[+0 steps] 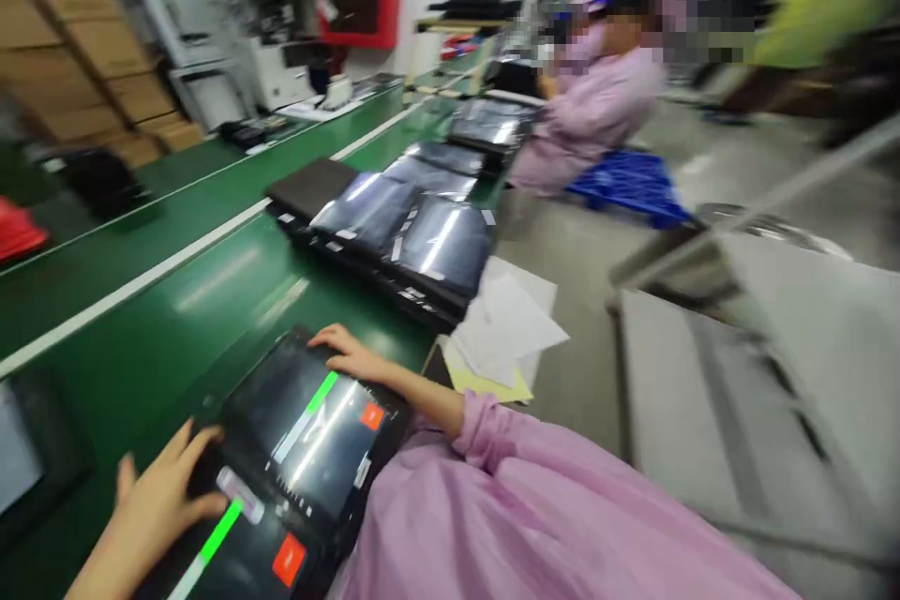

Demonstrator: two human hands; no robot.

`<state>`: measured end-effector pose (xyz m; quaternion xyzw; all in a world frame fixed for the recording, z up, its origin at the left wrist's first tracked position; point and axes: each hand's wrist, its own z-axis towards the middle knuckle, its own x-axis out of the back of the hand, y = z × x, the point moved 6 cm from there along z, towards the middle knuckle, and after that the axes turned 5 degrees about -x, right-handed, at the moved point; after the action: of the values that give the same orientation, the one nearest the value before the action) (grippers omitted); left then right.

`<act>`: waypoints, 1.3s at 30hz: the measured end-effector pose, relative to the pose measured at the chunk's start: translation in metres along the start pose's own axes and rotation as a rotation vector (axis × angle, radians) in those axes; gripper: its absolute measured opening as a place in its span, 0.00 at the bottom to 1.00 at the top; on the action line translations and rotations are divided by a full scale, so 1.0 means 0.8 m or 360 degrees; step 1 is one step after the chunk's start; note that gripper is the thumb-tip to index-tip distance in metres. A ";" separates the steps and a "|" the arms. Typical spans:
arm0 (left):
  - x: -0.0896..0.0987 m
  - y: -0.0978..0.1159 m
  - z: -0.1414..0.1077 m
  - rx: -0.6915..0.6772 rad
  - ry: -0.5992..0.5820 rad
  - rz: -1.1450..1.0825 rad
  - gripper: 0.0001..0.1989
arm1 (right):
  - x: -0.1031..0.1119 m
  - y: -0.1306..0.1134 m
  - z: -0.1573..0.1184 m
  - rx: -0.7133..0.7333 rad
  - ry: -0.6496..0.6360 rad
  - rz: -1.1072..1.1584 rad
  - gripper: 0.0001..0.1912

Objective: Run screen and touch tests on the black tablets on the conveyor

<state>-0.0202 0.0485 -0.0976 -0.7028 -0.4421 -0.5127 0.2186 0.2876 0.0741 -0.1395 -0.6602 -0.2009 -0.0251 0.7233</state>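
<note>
Two dark glossy panels with green-and-white strips and orange labels lie side by side on the green surface in front of me. My left hand (165, 487) is over the left edge of the nearer panel (239, 553), fingers spread, with nothing held. Beside its thumb is a small pale tag (240, 495). My right hand (350, 354) rests at the upper right edge of the farther panel (316, 436), its fingers apart on the dark border. Motion blurs the picture, so the exact contact of my left fingertips cannot be made out.
Stacks of black film-covered panels (442, 244) stand farther up the green bench (175, 277). White papers (510, 319) lie at its right edge. A person in pink (597, 112) sits beyond, near a blue pallet (629, 186). Grey boards (703, 394) are at the right, cartons at the far left.
</note>
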 end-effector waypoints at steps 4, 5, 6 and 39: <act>0.014 0.013 -0.019 0.0122 0.0003 -0.0044 0.31 | 0.002 0.013 0.008 -0.0052 -0.0018 0.0041 0.22; 0.018 0.015 -0.018 0.0128 0.0009 -0.0052 0.31 | 0.002 0.016 0.009 -0.0060 -0.0026 0.0042 0.22; 0.021 0.016 -0.016 0.0130 0.0009 -0.0057 0.31 | 0.002 0.018 0.008 -0.0069 -0.0028 0.0044 0.22; 0.018 0.020 -0.022 0.0025 0.0076 -0.0183 0.32 | 0.002 0.017 -0.003 -0.0198 -0.0007 -0.0041 0.23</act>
<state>-0.0148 0.0330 -0.0755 -0.6621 -0.4804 -0.5375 0.2049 0.2941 0.0737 -0.1522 -0.7012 -0.2092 -0.0454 0.6801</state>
